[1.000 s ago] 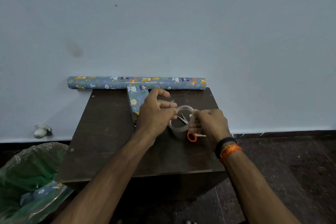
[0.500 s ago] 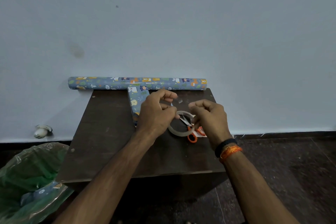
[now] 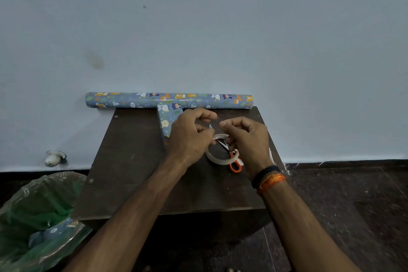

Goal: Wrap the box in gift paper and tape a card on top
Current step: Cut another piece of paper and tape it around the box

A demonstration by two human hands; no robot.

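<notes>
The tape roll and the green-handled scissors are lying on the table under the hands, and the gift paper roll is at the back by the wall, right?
Not quite: the head view shows the scissors have orange handles, not green. The rest holds: the tape roll and scissors lie on the table under the hands, and the gift paper roll is by the wall.

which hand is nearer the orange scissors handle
Right. The right hand is just beside the scissors handle; the left hand is farther, across the tape roll.
</notes>
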